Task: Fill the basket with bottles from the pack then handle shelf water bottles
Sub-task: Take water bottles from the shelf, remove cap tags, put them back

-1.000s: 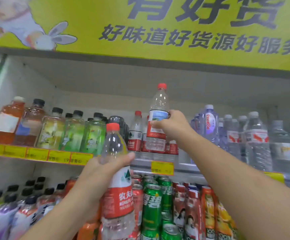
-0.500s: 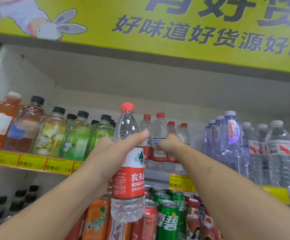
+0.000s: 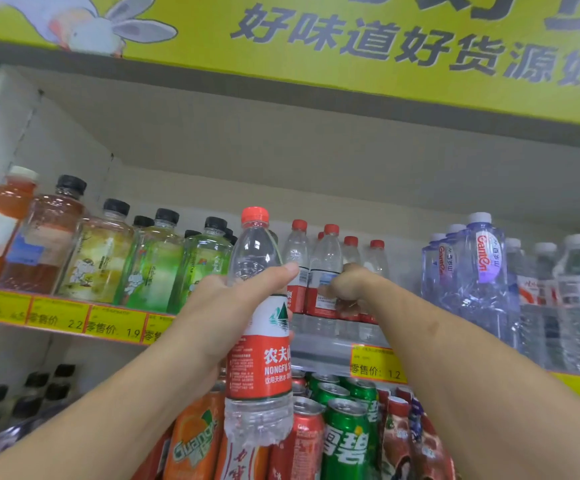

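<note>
My left hand (image 3: 233, 306) holds a water bottle (image 3: 259, 341) tight, up by the shelf (image 3: 323, 351) front edge. My right hand (image 3: 347, 289) grips a shelf bottle (image 3: 325, 268) there. I think I'm stocking; next I need a free gap.

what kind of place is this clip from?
Most likely a small shop or supermarket drinks aisle. Rows of bottled drinks fill the shelf, yellow price tags run along its edge, and a yellow banner with printed Chinese text hangs above. Canned sodas are stacked below.
</note>
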{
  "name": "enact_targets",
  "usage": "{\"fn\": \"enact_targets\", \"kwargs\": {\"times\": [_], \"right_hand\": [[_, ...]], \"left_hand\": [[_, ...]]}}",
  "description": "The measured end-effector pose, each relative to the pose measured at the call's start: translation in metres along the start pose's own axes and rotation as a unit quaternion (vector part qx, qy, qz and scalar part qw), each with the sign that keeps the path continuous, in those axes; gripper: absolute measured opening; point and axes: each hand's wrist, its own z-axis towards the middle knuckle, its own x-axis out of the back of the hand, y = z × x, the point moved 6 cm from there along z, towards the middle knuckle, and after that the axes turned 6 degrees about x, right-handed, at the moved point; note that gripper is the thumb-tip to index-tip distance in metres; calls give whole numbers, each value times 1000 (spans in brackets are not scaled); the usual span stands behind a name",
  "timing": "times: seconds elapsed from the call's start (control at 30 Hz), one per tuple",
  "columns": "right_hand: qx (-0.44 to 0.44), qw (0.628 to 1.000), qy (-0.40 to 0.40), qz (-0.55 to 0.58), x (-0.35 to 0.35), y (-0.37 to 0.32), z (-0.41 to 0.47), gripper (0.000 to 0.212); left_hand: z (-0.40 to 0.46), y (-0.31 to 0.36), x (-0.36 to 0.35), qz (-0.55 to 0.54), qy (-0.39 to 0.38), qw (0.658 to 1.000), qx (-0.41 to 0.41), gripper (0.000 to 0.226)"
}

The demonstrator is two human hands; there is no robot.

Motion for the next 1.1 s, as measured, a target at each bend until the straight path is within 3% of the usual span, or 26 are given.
{"fn": "enact_targets", "kwargs": {"times": [0.07, 0.17, 0.23, 0.47, 0.67, 0.83, 0.93, 1.0, 1.1], "right_hand": [[7, 999, -4, -35, 7, -2, 2, 30], [-1, 999, -40, -12, 6, -6, 1, 44], [3, 1000, -15, -14, 7, -6, 2, 51], [27, 1000, 12, -11, 12, -3, 8, 29], [4, 1000, -29, 1, -1, 2, 6, 50], [8, 1000, -27, 13, 6, 1, 10, 39], [-28, 997, -70, -1, 0, 8, 3, 56], [-31, 998, -53, -13, -3, 8, 4, 62], [0, 1000, -12, 2, -1, 4, 9, 40]], "left_hand": [[9, -1, 6, 0, 53, 999, 9, 57], [8, -6, 5, 0, 44, 999, 8, 57], [17, -6, 7, 4, 57, 998, 13, 57], [25, 3, 4, -2, 56, 998, 13, 66], [32, 8, 3, -11, 67, 998, 0, 80], [33, 8, 2, 4, 61, 998, 1, 59], [32, 6, 2, 5, 58, 998, 2, 58], [32, 7, 3, 2, 62, 998, -1, 52], [34, 7, 4, -2, 61, 998, -1, 53]]}}
